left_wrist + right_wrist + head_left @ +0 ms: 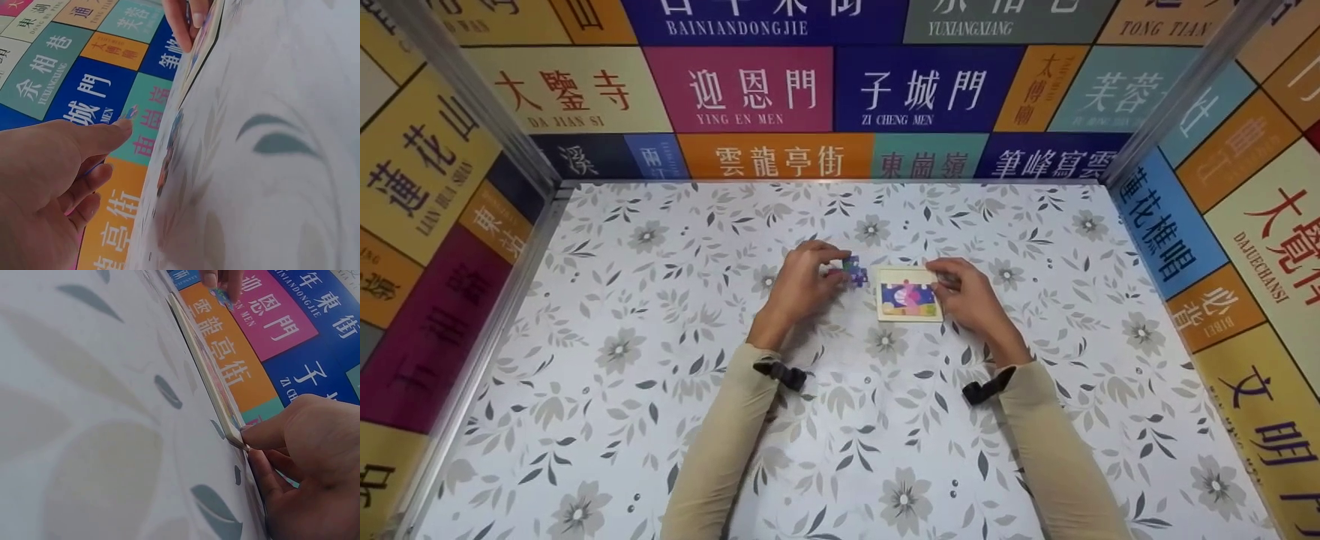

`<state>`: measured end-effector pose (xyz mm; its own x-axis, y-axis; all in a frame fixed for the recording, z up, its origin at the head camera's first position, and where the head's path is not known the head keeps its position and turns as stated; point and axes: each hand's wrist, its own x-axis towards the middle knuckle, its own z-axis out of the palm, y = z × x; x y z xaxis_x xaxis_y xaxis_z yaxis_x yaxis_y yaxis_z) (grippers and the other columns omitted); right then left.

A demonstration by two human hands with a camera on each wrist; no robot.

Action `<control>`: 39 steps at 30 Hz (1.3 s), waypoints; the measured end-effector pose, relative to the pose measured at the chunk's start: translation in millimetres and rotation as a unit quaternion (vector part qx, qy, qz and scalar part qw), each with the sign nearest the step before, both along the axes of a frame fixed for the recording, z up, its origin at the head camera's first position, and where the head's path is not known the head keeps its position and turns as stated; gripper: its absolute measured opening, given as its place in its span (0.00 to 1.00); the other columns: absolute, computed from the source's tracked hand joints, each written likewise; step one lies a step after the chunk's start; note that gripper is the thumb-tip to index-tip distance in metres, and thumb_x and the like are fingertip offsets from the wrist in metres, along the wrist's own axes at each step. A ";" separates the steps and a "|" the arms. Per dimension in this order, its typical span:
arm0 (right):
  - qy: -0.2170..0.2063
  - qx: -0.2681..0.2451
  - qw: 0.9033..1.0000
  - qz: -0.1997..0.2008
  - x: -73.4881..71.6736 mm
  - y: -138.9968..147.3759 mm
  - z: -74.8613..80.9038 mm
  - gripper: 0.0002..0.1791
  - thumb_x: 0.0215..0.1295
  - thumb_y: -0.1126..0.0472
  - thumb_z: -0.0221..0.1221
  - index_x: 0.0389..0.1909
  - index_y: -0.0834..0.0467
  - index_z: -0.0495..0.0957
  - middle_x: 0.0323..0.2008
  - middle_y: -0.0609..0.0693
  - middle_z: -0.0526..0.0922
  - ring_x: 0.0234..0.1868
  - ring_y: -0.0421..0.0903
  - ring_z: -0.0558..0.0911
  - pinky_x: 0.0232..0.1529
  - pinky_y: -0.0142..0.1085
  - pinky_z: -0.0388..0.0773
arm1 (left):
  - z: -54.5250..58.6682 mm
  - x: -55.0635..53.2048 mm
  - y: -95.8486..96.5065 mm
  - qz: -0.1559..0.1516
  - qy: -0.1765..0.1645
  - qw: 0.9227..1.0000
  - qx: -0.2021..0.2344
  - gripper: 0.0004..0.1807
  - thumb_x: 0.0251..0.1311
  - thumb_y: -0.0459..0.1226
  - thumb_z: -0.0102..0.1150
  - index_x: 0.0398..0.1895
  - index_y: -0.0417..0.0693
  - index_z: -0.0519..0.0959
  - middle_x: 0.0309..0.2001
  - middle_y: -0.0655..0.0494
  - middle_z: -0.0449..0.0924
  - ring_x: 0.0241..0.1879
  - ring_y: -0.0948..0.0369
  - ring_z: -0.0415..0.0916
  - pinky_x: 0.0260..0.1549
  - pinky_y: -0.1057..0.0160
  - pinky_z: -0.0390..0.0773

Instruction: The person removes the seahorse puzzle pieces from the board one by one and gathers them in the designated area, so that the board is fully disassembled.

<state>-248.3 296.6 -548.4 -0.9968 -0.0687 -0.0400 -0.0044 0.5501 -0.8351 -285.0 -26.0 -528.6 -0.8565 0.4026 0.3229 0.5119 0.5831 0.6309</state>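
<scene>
My left hand (801,279) pinches a small jigsaw piece (133,112) between thumb and finger, raised off the table. Below that hand lie more colourful jigsaw pieces (858,280), seen nearly edge-on in the left wrist view; their number is unclear. To their right is a shallow puzzle board (909,318) with a cream rim and a purple, pink and yellow picture partly filling it. My right hand (971,296) grips the board's right edge, its thumb (264,434) on top and a finger against the side. The upper part of the picture area looks pale.
The table (855,435) is covered with a white cloth printed with grey flowers and leaves. Panels with coloured blocks and large characters (757,90) stand along the back and both sides. Black straps with small cameras (784,373) circle both wrists.
</scene>
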 end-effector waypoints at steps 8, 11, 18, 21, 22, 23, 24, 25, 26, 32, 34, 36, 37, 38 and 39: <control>0.007 -0.007 1.000 0.011 1.0 1.9 -1.0 0.22 0.79 0.69 0.59 0.71 0.61 0.79 0.75 0.60 0.73 0.73 0.60 0.78 0.75 0.53 0.75 | -8.5 1.2 -28.5 0.025 -0.018 1.000 0.000 0.18 0.65 0.32 0.73 0.59 0.44 0.89 0.56 0.44 0.89 0.57 0.46 0.84 0.62 0.47 0.81; 0.008 -0.014 1.000 0.013 1.8 2.6 -0.5 0.22 0.79 0.68 0.59 0.71 0.61 0.79 0.75 0.60 0.73 0.73 0.60 0.78 0.75 0.53 0.75 | -12.0 -0.4 -36.4 0.028 -0.027 0.999 0.002 0.18 0.64 0.30 0.73 0.57 0.41 0.90 0.54 0.43 0.89 0.53 0.46 0.85 0.58 0.48 0.82; 0.006 -0.011 1.000 0.015 1.7 2.0 -0.8 0.22 0.80 0.67 0.58 0.72 0.60 0.78 0.75 0.60 0.73 0.74 0.61 0.77 0.76 0.53 0.74 | -17.2 -2.8 -43.6 0.026 -0.057 0.998 -0.014 0.17 0.65 0.31 0.72 0.57 0.40 0.89 0.52 0.43 0.89 0.50 0.46 0.84 0.57 0.49 0.82; 0.004 -0.009 1.000 0.015 1.5 1.9 -1.0 0.22 0.80 0.67 0.58 0.72 0.60 0.78 0.76 0.59 0.72 0.74 0.60 0.77 0.76 0.52 0.74 | -18.6 -3.2 -44.0 0.025 -0.063 0.998 -0.017 0.18 0.66 0.32 0.72 0.58 0.39 0.89 0.52 0.43 0.88 0.51 0.46 0.84 0.57 0.49 0.81; 0.004 -0.009 1.000 0.015 1.5 1.8 -1.0 0.22 0.80 0.67 0.58 0.72 0.60 0.78 0.76 0.59 0.72 0.74 0.60 0.77 0.76 0.52 0.74 | -18.8 -3.2 -44.1 0.025 -0.066 0.997 -0.016 0.18 0.66 0.32 0.71 0.58 0.39 0.89 0.52 0.43 0.88 0.51 0.46 0.83 0.57 0.48 0.81; 0.005 -0.008 1.000 0.016 1.5 2.0 -1.0 0.22 0.80 0.66 0.58 0.72 0.60 0.78 0.76 0.59 0.72 0.74 0.60 0.77 0.76 0.53 0.74 | -18.9 -3.2 -44.2 0.023 -0.067 0.997 -0.014 0.18 0.65 0.31 0.71 0.58 0.39 0.89 0.52 0.42 0.88 0.51 0.46 0.83 0.57 0.48 0.81; 0.006 -0.008 1.000 0.017 1.6 2.1 -1.0 0.22 0.80 0.66 0.58 0.72 0.60 0.78 0.76 0.60 0.72 0.74 0.61 0.77 0.76 0.53 0.73 | -19.0 -3.1 -44.5 0.022 -0.068 0.997 -0.013 0.18 0.65 0.31 0.71 0.57 0.39 0.89 0.52 0.42 0.88 0.51 0.46 0.83 0.57 0.47 0.80; 0.008 -0.009 1.000 0.018 1.7 2.2 -0.9 0.23 0.80 0.67 0.58 0.72 0.60 0.78 0.76 0.60 0.72 0.74 0.61 0.77 0.76 0.53 0.73 | -19.0 -2.9 -44.5 0.022 -0.069 0.997 -0.013 0.18 0.65 0.31 0.71 0.57 0.39 0.89 0.52 0.42 0.88 0.51 0.46 0.83 0.57 0.47 0.80; 0.008 -0.009 1.000 0.019 1.8 2.4 -0.9 0.23 0.80 0.67 0.58 0.72 0.60 0.78 0.76 0.60 0.72 0.74 0.61 0.76 0.77 0.53 0.73 | -19.0 -2.8 -44.5 0.021 -0.070 0.997 -0.013 0.17 0.65 0.31 0.71 0.57 0.39 0.89 0.52 0.42 0.88 0.51 0.46 0.83 0.57 0.47 0.80; 0.012 -0.010 1.000 0.022 1.1 3.4 -2.4 0.23 0.80 0.66 0.59 0.72 0.60 0.78 0.76 0.60 0.73 0.74 0.60 0.77 0.76 0.53 0.73 | -18.6 -1.1 -45.6 0.022 -0.077 0.997 -0.010 0.17 0.65 0.30 0.69 0.58 0.39 0.89 0.52 0.41 0.86 0.51 0.47 0.83 0.56 0.49 0.81; 0.013 -0.012 1.000 0.022 0.8 3.3 -2.7 0.22 0.80 0.67 0.59 0.72 0.60 0.78 0.75 0.60 0.73 0.74 0.60 0.77 0.77 0.53 0.73 | -18.9 -1.1 -46.3 0.022 -0.078 0.997 -0.008 0.17 0.66 0.30 0.69 0.58 0.39 0.88 0.53 0.41 0.85 0.51 0.47 0.83 0.56 0.49 0.82; 0.015 -0.017 0.999 0.022 0.8 3.3 -3.0 0.22 0.80 0.67 0.59 0.71 0.60 0.79 0.75 0.60 0.73 0.74 0.60 0.77 0.77 0.53 0.73 | -19.9 -1.7 -47.0 0.020 -0.073 0.997 -0.006 0.17 0.66 0.30 0.68 0.57 0.38 0.89 0.52 0.41 0.84 0.50 0.47 0.83 0.55 0.49 0.82; 0.016 -0.020 0.999 0.022 0.8 3.2 -3.0 0.22 0.79 0.68 0.59 0.71 0.61 0.79 0.75 0.60 0.73 0.74 0.60 0.76 0.77 0.53 0.72 | -20.8 -2.2 -47.7 0.018 -0.070 0.997 -0.003 0.16 0.66 0.30 0.68 0.57 0.38 0.89 0.52 0.41 0.84 0.50 0.46 0.83 0.55 0.48 0.82; 0.017 -0.022 0.999 0.022 0.9 3.1 -3.1 0.22 0.79 0.68 0.59 0.71 0.61 0.79 0.75 0.60 0.73 0.74 0.60 0.76 0.77 0.53 0.72 | -21.6 -2.6 -48.5 0.017 -0.069 0.997 0.001 0.16 0.66 0.30 0.68 0.56 0.38 0.89 0.51 0.41 0.84 0.50 0.47 0.83 0.55 0.48 0.82; 0.017 -0.024 0.999 0.022 1.1 3.0 -3.1 0.22 0.79 0.68 0.59 0.71 0.61 0.79 0.75 0.60 0.73 0.74 0.60 0.76 0.77 0.53 0.72 | -21.9 -2.6 -49.4 0.016 -0.066 0.998 0.005 0.16 0.66 0.31 0.69 0.56 0.38 0.89 0.50 0.41 0.84 0.49 0.47 0.82 0.54 0.48 0.82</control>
